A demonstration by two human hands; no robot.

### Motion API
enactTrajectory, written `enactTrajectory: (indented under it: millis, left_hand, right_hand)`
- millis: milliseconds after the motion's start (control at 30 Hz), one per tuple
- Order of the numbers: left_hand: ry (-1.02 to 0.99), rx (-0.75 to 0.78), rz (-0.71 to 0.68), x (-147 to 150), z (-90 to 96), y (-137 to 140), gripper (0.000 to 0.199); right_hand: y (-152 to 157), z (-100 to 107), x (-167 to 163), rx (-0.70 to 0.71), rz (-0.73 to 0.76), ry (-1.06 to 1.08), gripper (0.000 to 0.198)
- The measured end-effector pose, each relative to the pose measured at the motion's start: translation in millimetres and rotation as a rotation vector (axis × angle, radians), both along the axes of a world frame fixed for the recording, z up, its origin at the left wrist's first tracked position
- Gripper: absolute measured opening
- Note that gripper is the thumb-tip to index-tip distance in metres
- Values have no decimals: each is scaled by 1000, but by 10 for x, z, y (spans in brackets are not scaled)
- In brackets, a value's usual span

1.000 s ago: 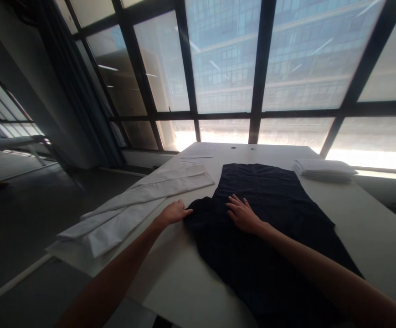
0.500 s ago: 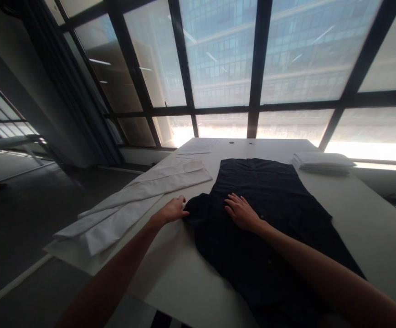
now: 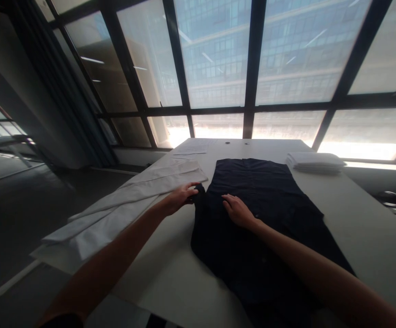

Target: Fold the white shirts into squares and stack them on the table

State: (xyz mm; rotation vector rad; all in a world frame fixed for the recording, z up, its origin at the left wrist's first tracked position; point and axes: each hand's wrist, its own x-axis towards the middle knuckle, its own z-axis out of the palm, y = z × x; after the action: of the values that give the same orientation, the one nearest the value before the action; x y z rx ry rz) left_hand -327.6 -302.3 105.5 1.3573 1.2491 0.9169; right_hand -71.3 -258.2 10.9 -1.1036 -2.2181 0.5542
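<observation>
A dark navy garment (image 3: 252, 182) is laid out on the white table (image 3: 163, 273), its near end running toward me. A small button-like spot shows on it near my right wrist. My left hand (image 3: 180, 198) pinches a bunched piece at the garment's left edge, thumb and fingers closed on the cloth and slightly raised. Flat on the garment's middle rests my right hand (image 3: 239, 210), fingers stretched out and holding nothing. My right forearm hides part of the lower cloth.
Long white folded cloth (image 3: 126, 200) lies along the table's left side, over its edge. Paper sheets (image 3: 192, 148) are at the far left, a stack of white cloth (image 3: 316, 162) at the far right. Metal objects (image 3: 392, 200) stand beyond the right edge. Large windows (image 3: 214, 54) rise behind.
My left hand has moved up and slightly right, drawing the garment's left edge piece with it. The right hand stays on the cloth. The view has shifted a little.
</observation>
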Motion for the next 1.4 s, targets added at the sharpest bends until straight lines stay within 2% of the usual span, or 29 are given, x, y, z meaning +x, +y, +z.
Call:
enactTrajectory:
  millis: [100,167,233,300,367,467,600,700,767,867,967,1100,1267,1400]
  left_hand:
    - [-29,29,-159,312,-18,104,65]
    - [-25,70,-202,465,-86,165,60]
    - [48,211,-122,546,-182,191,46]
    - [222,404,-3,560,-294,162,33]
    - [437,550,7,532,-419,75,31]
    - [736,618,-170,477,-609,-104,38]
    - [986,624,-387,470,-749,-212,62]
    - [1026,691,-424,493,-752,-85,58]
    - [1032,690,-416,499,-755,71,56]
    - [1072,638,-409,488,-797,293,56]
    - [1097,626,-402,464,-850,393,58]
    - [1088,636,-389,437,-858,385,57]
    - [1089,625,-378,479,-744,321,56]
    - [1033,686,-455,604,-649,194,58]
  right_hand:
    - [53,19,24,-77,-45,197,45]
    - [73,38,45,-116,-70,291,45]
    - [78,52,60,-137,-93,346,47]
    - [74,57,63,-143,-112,358,49]
    - [62,56,52,-123,-130,335,47]
    - [19,70,24,-28,-118,281,44]
    - [-109,158,-5,145,48,148,46]
    - [-223,211,-26,238,192,-21,52]
    - [-275,193,-41,241,222,-161,58]
    - [-308,99,-46,131,86,-330,63]
    - [-323,18,-9,38,-20,-410,73]
    - [-362,20,82,8,-66,-432,78]
    - [-400,99,214,-46,-86,-448,82]
    - [-384,218,353,-48,-70,-385,76]
